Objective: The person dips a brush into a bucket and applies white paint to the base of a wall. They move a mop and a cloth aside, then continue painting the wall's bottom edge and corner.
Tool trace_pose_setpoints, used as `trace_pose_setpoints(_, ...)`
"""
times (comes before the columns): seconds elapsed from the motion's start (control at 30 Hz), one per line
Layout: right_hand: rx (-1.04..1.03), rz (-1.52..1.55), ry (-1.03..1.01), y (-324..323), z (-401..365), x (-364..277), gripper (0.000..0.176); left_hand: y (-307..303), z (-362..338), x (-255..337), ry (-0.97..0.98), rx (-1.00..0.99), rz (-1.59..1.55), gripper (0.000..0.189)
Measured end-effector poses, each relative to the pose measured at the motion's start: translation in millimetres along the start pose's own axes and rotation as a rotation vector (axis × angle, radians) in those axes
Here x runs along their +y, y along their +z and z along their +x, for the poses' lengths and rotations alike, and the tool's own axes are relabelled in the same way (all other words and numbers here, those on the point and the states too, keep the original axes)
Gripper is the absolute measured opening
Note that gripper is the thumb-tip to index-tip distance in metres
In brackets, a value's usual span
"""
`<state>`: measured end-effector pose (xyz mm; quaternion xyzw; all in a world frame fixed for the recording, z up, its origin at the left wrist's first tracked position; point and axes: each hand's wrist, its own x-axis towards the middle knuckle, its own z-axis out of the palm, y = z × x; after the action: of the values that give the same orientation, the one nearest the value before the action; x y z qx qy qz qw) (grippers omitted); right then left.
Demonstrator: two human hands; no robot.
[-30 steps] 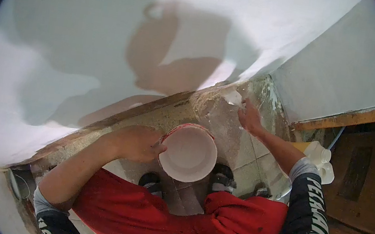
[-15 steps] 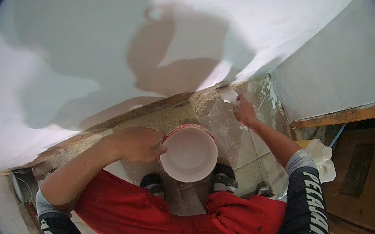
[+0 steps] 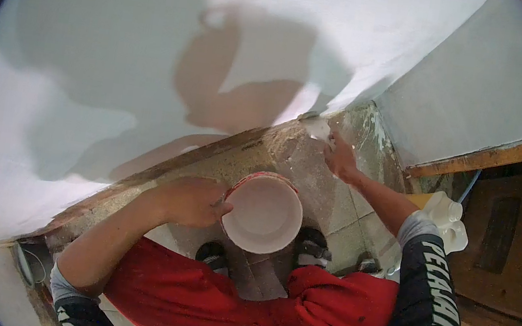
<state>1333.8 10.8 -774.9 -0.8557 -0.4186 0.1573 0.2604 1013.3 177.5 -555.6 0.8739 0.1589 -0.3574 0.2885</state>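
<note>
My left hand (image 3: 198, 202) is closed at the left side of a round bucket (image 3: 261, 219), gripping it by the rim and handle. Whitish material coats the inside of the bucket, and reddish marks run along its far edge. Out to the right, my right hand (image 3: 341, 156) is wrapped round a putty knife (image 3: 317, 129). Its pale, wide blade points toward the foot of the white wall (image 3: 268, 105), close to the floor near the corner; the handle is mostly hidden in my fingers.
Stained floor tiles (image 3: 345, 223) lie around my sandalled feet. A second wall (image 3: 481, 93) meets the first at the right, with a wooden strip (image 3: 492, 156) along its bottom. Yellowish and white jugs (image 3: 448, 217) stand beside a brown wooden piece (image 3: 499, 260).
The putty knife's blade has turned slightly and my right hand has shifted a little. My left hand and the bucket stay almost in place.
</note>
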Motion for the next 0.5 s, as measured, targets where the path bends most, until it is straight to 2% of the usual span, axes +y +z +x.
trace_pose_setpoints(0.03,-0.003,0.001,0.001,0,-2,3,0.036,-1,-3,3,-0.021,0.0,-0.016,0.046)
trace_pose_setpoints(0.1,-0.156,-0.095,0.082,-2,-3,9,0.041,9,5,-10,0.015,0.022,-0.003,0.047)
trace_pose_setpoints(0.17,-0.147,-0.125,0.086,-2,-2,8,0.038,8,6,-9,0.053,0.044,0.012,0.048)
trace_pose_setpoints(0.37,-0.117,-0.086,0.082,-1,8,-6,0.036,1,0,0,0.004,-0.014,0.011,0.047)
trace_pose_setpoints(0.43,-0.11,-0.066,0.093,2,13,-7,0.037,9,3,-7,0.042,0.059,0.05,0.046)
trace_pose_setpoints(0.5,-0.071,-0.079,0.055,8,16,-3,0.036,7,1,-7,0.037,0.051,0.027,0.046)
